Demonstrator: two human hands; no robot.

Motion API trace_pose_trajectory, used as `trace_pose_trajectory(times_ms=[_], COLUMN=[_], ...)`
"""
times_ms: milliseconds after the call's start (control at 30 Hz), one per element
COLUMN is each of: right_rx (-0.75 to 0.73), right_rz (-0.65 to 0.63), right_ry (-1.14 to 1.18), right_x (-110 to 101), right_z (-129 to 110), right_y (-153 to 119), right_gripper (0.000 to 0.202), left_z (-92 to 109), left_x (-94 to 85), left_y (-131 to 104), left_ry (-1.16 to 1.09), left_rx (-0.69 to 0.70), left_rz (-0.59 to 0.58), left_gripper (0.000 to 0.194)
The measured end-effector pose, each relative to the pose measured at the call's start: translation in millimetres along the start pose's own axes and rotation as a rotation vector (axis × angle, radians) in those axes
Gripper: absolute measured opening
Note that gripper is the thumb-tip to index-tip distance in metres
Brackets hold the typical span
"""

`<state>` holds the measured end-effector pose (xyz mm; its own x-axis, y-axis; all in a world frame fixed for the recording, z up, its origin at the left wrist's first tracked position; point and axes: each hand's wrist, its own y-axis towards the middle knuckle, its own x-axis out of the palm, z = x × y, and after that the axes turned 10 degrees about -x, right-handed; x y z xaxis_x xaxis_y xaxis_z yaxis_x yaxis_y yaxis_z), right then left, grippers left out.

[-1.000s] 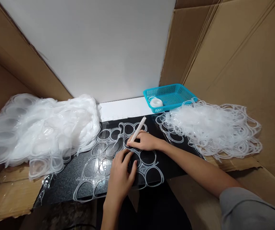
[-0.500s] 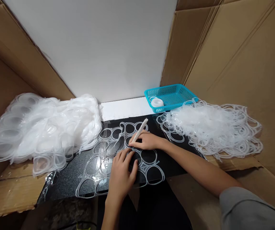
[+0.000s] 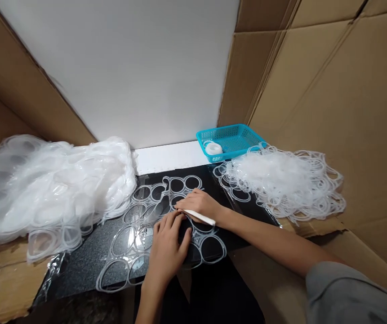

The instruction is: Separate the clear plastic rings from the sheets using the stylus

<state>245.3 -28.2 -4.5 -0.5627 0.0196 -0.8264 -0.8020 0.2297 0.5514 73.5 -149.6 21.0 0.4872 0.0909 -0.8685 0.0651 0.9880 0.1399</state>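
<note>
A translucent sheet of joined rings [image 3: 122,240] lies flat on the dark speckled work surface [image 3: 82,265]. My left hand [image 3: 169,240] rests on the sheet's middle, fingers spread, holding nothing. Just beyond it on the right, my right hand [image 3: 202,206] is closed round a slim white stick-like tool [image 3: 200,217], which lies low and slants toward my right wrist. The tool's far tip is hidden near my fingertips, close to the left fingertips.
A big pile of clear ring sheets [image 3: 78,180] sits at the left. On the right is a tangled heap of ring scraps [image 3: 281,180]. Behind, a blue basket [image 3: 238,143] holds a small stack of white rings [image 3: 213,148]. Cardboard walls [image 3: 331,112] stand around.
The white tool has tipped over from pointing up and away to lying low toward my right wrist. My left hand stays on the sheet. The camera view has shifted slightly.
</note>
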Motion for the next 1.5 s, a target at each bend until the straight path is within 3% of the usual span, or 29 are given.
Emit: trace_pose_trajectory(times_ms=[233, 400, 500, 633, 700, 800, 933, 1067, 1233, 1500], right_rx=[0.365, 0.489, 0.489, 0.402, 0.376, 0.432, 0.516, 0.459, 0.472, 0.338], right_rz=[0.208, 0.353, 0.343, 0.074, 0.006, 0.079, 0.211, 0.131, 0.137, 0.079], right_ry=[0.015, -0.015, 0.030, 0.285, 0.385, 0.417, 0.485, 0.584, 0.609, 0.493], right_x=[-25, -56, -65, -59, -52, -44, -43, -46, -46, -45], right_z=[39, 71, 62, 28, 14, 6, 6, 4, 4, 4], right_y=[18, 16, 5, -12, -18, -22, -25, -27, -30, -31], right_gripper=[0.025, 0.029, 0.027, 0.022, 0.021, 0.019, 0.017, 0.015, 0.015, 0.016], left_z=[2, 2, 1, -3, -3, 1, 21, 38, 40, 42], left_x=[-1.6, 0.3, 4.1, 7.3, 4.8, -3.5, -7.4, 12.5, 37.3, 32.3], left_y=[-2, -4, -4, -5, -4, -3, -3, -7, -12, -12], left_ry=[-0.057, -0.039, -0.013, 0.040, 0.076, 0.080, 0.104, 0.061, 0.063, 0.138], left_rx=[-0.005, -0.001, -0.025, -0.007, 0.038, 0.126, 0.077, 0.062, 0.106, 0.083], left_rz=[0.005, 0.041, 0.101, 0.161, 0.153, 0.063, -0.024, 0.069, 0.096, 0.080], left_gripper=[0.010, 0.012, 0.017, 0.014, 0.024, 0.043, 0.031, 0.031, 0.036, 0.033])
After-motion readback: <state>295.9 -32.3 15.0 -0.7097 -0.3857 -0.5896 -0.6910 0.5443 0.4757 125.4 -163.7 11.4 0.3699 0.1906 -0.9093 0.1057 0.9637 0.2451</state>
